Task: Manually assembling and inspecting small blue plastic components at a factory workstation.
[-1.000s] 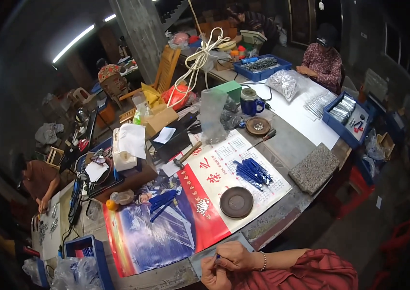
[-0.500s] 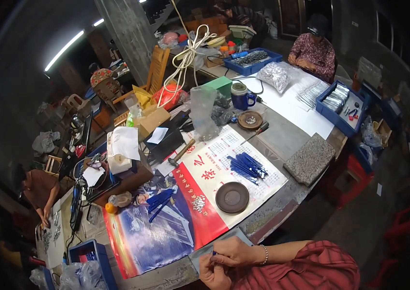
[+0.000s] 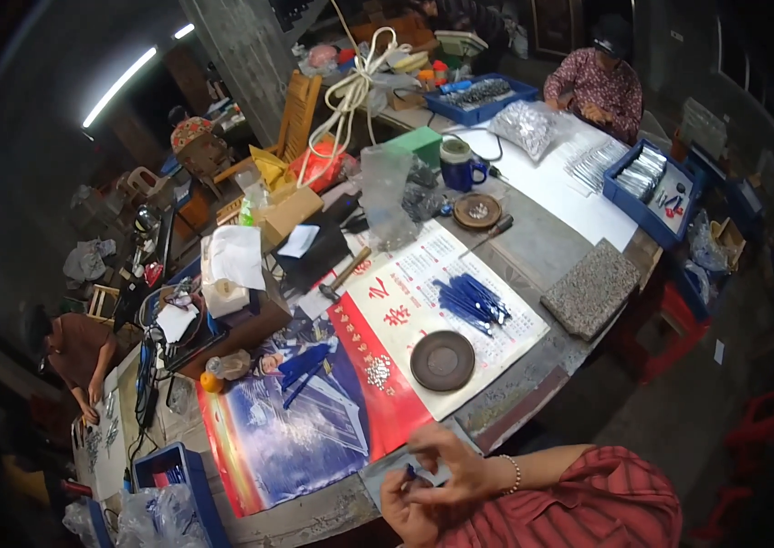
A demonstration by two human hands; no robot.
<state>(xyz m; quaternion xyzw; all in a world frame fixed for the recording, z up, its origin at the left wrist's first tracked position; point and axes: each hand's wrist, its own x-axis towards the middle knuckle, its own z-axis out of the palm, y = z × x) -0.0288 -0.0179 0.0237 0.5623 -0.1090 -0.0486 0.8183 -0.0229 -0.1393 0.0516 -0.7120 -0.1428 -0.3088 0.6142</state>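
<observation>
At the near edge of the table, my left hand (image 3: 402, 512) is closed, pinching a small dark blue piece (image 3: 411, 472) that mostly hides in the fingers. Just beside it, my right hand (image 3: 462, 468) has its thumb and forefinger apart, with nothing visible between them. A poster-like calendar sheet (image 3: 405, 416) lies beyond my hands. On it rest a bunch of thin blue sticks (image 3: 473, 304), a smaller blue bunch (image 3: 305, 367), a patch of small shiny pieces (image 3: 378, 372) and a brown round dish (image 3: 442, 361).
A stone slab (image 3: 592, 290) lies on the table's right edge. Beyond stand a blue mug (image 3: 462, 169), a small dish (image 3: 477, 212) and a blue tray (image 3: 650, 192) of metal parts. A hammer (image 3: 343, 274) lies left. Co-workers sit far right (image 3: 597, 87) and left (image 3: 81, 352).
My right hand has opened its fingers and lifted slightly away from my left hand, where both were together before. The view has shifted a little.
</observation>
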